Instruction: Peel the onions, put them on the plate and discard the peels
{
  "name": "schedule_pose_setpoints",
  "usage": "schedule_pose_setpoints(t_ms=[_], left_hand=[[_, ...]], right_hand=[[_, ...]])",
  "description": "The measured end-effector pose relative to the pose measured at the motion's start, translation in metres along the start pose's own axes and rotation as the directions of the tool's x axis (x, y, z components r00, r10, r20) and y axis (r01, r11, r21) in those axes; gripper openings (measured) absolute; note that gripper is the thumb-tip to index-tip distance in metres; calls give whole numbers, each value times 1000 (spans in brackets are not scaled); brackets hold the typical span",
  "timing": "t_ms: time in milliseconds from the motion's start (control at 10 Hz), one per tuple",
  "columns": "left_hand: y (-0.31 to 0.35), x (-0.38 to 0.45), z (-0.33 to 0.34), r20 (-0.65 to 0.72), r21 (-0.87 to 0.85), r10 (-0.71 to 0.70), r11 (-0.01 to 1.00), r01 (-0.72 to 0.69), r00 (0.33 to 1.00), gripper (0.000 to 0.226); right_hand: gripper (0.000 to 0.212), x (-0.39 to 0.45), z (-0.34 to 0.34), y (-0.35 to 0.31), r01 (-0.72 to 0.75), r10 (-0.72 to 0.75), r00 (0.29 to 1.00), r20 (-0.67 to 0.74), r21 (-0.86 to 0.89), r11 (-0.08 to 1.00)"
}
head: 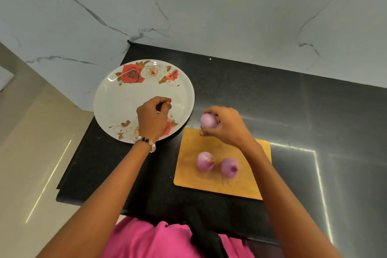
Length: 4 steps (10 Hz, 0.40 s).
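My right hand (227, 126) grips a pink onion (208, 120) just above the far edge of the orange cutting board (222, 182). Two more pink onions lie on the board, one on the left (204, 161) and one on the right (229, 167). The white plate with rose prints (125, 98) sits to the left of the board and holds no onions. My left hand (152, 117) hovers over the plate's near right part, wearing a bead bracelet. Its fingers are curled, and a small pinkish scrap of peel (168, 102) shows at the fingertips.
The black counter (293, 111) runs to the right and meets a marbled white wall (188, 6) at the back. Its left edge drops to a beige tiled floor (31, 153). My pink clothing (157, 241) presses against the counter's front edge.
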<state>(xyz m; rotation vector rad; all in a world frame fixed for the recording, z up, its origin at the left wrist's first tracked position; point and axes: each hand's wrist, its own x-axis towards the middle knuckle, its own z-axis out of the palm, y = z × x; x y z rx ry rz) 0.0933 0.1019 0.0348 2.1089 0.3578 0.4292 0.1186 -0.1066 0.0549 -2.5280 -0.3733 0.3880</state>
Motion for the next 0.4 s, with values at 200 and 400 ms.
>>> schedule_pose_setpoints(t_ms=[200,400], left_hand=[[8,-6,15,38,-9,14,1000,-14,999,16],[19,-11,22,41,-9,75,997,-75,996,15]], right_hand=[[68,-52,11,26,-112,108,992,64,74,991],[59,-57,15,26,-134,121,989,90,153,979]])
